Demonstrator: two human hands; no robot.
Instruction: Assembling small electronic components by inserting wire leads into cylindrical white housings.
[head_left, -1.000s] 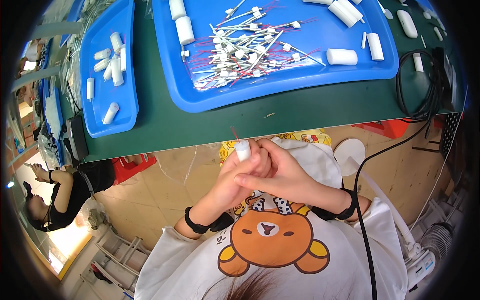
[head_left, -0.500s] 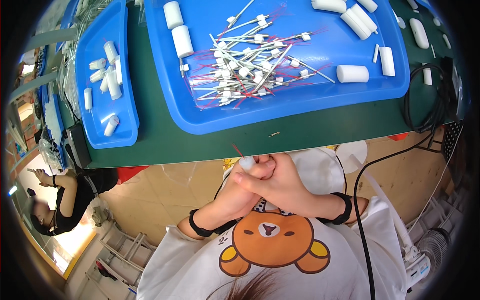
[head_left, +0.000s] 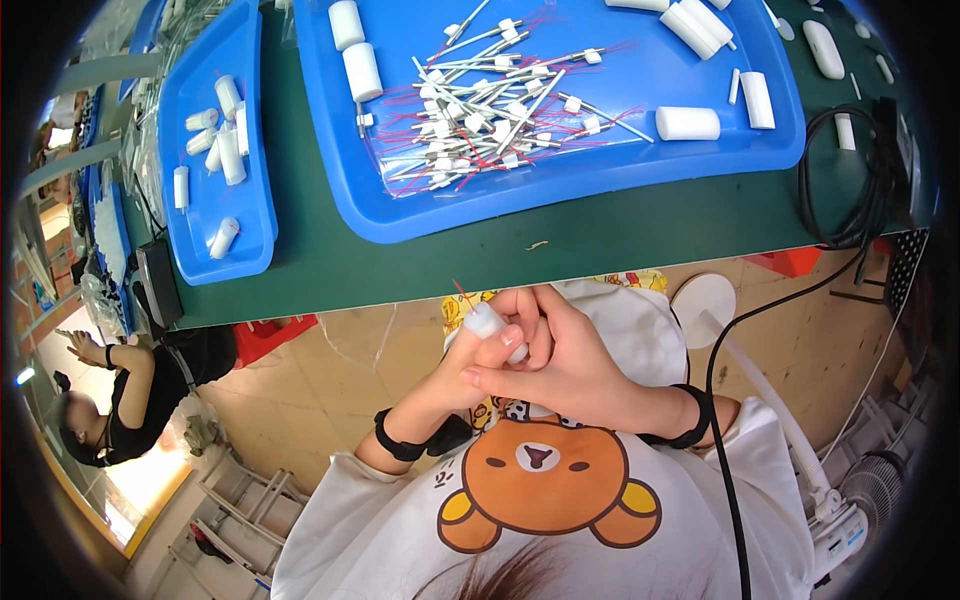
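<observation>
**Both hands on one white tube, below the table edge**

Looking down from my head, I have both hands together in front of my chest, just short of the table [head_left: 620, 235] edge. My left hand [head_left: 455, 375] comes up from the lower left, a black band on the wrist, its fingers curled shut around a white tube [head_left: 488, 322]. The tube's rounded end pokes out above my fist, tilted up and to the left. A thin red wire [head_left: 461, 292] sticks out past that end, toward the table.

My right hand [head_left: 565, 365] lies across from the right, also with a black band at the wrist. Its fingers are pressed together and folded over the left hand, the fingertips [head_left: 510, 335] touching the tube's side. So the tube is pinched between both hands, most of it hidden by my fingers.

On the green table, well apart from my hands, sits a big blue tray [head_left: 600, 175]. It holds a heap of metal pins [head_left: 480, 125] with white caps and red wires, and several loose white tubes around them. A smaller blue tray [head_left: 255, 240] to the left holds more white tubes. A black cable [head_left: 850, 215] is coiled at the table's right end and hangs down past my right arm.

At the far left, another person [head_left: 110, 400] sits lower down.
</observation>
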